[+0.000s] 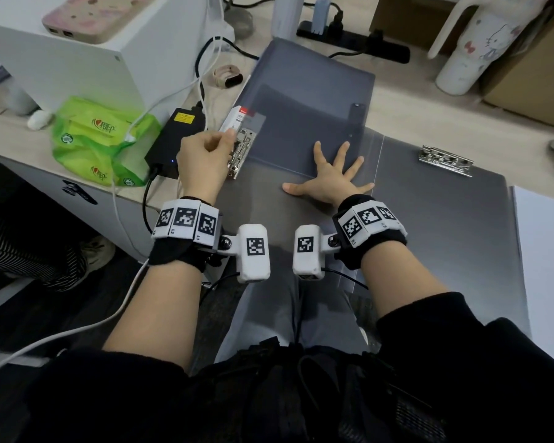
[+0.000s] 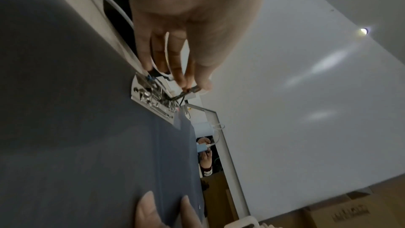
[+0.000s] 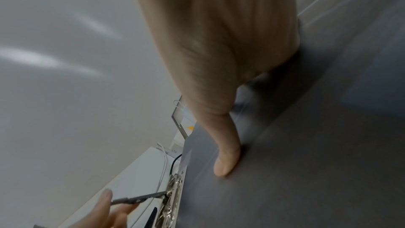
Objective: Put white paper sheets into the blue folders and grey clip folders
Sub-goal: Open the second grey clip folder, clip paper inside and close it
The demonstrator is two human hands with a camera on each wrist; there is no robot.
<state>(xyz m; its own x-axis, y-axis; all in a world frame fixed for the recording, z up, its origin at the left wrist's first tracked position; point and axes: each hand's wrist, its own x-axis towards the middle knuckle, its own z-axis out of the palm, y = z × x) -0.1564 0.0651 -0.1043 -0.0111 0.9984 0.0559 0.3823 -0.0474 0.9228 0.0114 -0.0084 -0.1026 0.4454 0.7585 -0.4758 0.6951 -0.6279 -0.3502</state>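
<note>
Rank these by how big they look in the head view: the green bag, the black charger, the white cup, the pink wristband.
1. green bag
2. white cup, partly cut off, so unsure against the bag
3. black charger
4. pink wristband

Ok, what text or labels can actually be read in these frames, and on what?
"67W": on the white charger box.
Green tissue pack: red logo characters, too blurred to read.
Black power adapter: yellow label, too small.
White-and-red card beside the metal lever clip: print illegible.
</note>
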